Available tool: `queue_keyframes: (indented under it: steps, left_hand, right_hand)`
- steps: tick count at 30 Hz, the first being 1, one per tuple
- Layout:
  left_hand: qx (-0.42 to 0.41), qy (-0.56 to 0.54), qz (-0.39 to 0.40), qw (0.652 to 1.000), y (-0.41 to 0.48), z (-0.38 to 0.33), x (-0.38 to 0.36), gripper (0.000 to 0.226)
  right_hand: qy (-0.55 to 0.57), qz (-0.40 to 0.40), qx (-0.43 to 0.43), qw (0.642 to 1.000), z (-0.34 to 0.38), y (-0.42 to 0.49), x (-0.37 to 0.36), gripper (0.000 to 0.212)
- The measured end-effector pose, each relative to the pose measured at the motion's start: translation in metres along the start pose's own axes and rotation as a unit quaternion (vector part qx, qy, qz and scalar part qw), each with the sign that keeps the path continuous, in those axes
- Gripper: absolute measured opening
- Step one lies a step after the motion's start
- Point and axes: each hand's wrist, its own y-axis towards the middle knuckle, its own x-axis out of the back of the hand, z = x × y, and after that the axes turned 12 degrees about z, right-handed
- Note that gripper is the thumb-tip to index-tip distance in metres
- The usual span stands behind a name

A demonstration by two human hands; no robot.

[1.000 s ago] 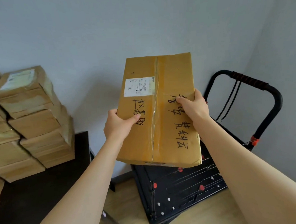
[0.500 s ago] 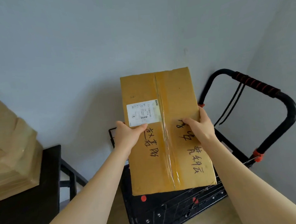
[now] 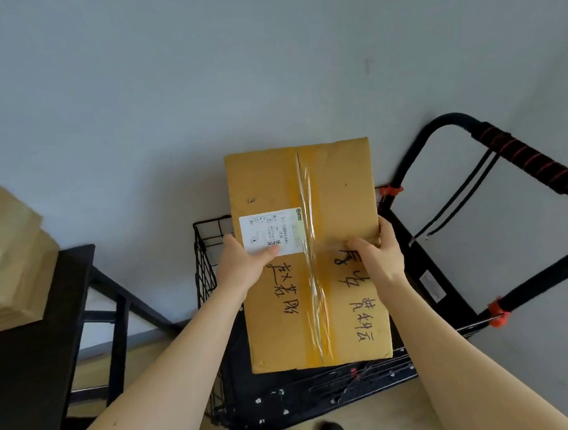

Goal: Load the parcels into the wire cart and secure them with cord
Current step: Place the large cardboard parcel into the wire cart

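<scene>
The parcel (image 3: 267, 182) bears a white shipping label (image 3: 270, 230) with a QR code (image 3: 273, 243) and a printed line, seemingly 538AH-04; the rest is too small. Handwritten black Chinese characters (image 3: 286, 294) flank its tape (image 3: 306, 193).

The parcel (image 3: 308, 256) was held above the wire cart (image 3: 205, 253), the left hand (image 3: 242, 267) gripping its left edge and the right hand (image 3: 378, 262) its right edge. The cart's handle (image 3: 532, 163) rose to the right, with a cord (image 3: 450, 197) hanging from it. Left of the cart stood the surface (image 3: 30, 380), with a stack of parcels (image 3: 9, 258) on it. The wall (image 3: 201, 87) lay behind them all.
</scene>
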Motion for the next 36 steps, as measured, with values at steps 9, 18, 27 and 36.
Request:
queue_keyframes:
  steps: [9, 18, 27, 36]
  left_hand:
    - [0.076, -0.033, -0.058, 0.995, 0.005, 0.022, -0.016, 0.056]
    - [0.135, -0.053, -0.107, 0.984, 0.029, 0.056, -0.016, 0.055]
    - [0.192, -0.065, -0.080, 0.976, 0.060, 0.105, -0.018, 0.058]
    - [0.233, -0.085, -0.036, 0.968, 0.105, 0.174, -0.025, 0.058]
  right_hand:
    - [-0.024, 0.113, -0.032, 0.993, -0.020, 0.034, 0.003, 0.065]
    - [-0.070, 0.201, -0.096, 0.972, -0.048, 0.076, -0.033, 0.064]
    - [-0.093, 0.230, -0.181, 0.952, -0.093, 0.106, -0.074, 0.057]
    - [-0.066, 0.228, -0.265, 0.935, -0.153, 0.130, -0.118, 0.060]
